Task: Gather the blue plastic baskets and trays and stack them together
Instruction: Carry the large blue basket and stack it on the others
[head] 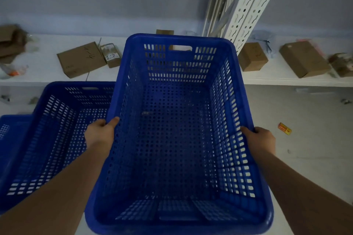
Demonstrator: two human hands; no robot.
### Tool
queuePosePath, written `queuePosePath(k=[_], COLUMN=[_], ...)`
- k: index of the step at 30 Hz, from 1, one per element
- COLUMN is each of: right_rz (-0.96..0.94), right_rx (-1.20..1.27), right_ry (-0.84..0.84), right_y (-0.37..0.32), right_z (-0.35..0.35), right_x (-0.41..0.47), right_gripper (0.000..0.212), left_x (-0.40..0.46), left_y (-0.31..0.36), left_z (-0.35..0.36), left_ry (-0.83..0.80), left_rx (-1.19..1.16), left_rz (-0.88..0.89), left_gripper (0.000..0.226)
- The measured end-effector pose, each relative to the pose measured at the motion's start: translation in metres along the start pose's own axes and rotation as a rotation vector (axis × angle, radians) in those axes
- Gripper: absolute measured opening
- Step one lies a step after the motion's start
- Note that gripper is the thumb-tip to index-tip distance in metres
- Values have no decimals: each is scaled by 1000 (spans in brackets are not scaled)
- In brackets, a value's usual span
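A person holds a large blue basket [177,129] out in front with both hands, one on each long rim. The left hand [101,129] clamps the left rim, thumb lying along the top edge and the other fingers wrapped under and out of sight. The right hand [259,139] grips the right rim the same way — thumb on top, fingers curled below the lip. The basket is empty, its floor and walls perforated, a handle slot cut in the far wall. Its near end fills the lower middle of the view, and its far end reaches up in front of the shelf [286,79].

Just left of it sits a second basket [57,129] of the same kind, open side up, lower down. The held basket's left wall overlaps this one's right side in the view; whether they touch cannot be told. At the far left edge a blue tray [11,129] shows beside the second basket, partly cut off.

Behind, the white shelf carries several cardboard boxes [82,59] — some flat, some closed. A white slotted post [248,9] rises behind the basket's far right corner. On the floor to the right lies a small orange packet [284,129].
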State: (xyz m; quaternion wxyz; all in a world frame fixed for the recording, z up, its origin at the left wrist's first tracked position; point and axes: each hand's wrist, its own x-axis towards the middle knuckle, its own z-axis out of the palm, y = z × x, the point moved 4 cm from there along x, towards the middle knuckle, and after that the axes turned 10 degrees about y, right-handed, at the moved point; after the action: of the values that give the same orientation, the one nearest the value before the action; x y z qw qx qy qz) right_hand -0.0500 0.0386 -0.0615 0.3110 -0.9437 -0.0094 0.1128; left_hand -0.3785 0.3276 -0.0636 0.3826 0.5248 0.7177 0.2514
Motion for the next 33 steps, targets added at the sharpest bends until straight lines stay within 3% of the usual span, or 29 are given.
queuePosePath(k=[5,10,20,26,30,33], right_rz=[-5,-25,-36,-63,-82,-68], right_rx=[-22,-49,-56,-130,-183,-199], right_ry=[-71,-123,-70,-23,-28,-69], right_y=[1,2,9,7,6,4], right_z=[3,5,12,13,13,12], right_x=[-4,-5,-5,-4,-5,-6], right_gripper=[32,33,32,31,30,32], left_x=[-3,-3,-6,-4,-6,-8], left_y=[-4,-9,-11,-10,-9,6], left_z=[-6,-10,-9,-8,-8,-11], left_ry=[-4,-6,-33,-11,12,-51], left_rx=[38,80,40,16,156,489], left_rz=[-16,-2,0,-3,43,152], left_gripper=[45,40,29,38,45,42])
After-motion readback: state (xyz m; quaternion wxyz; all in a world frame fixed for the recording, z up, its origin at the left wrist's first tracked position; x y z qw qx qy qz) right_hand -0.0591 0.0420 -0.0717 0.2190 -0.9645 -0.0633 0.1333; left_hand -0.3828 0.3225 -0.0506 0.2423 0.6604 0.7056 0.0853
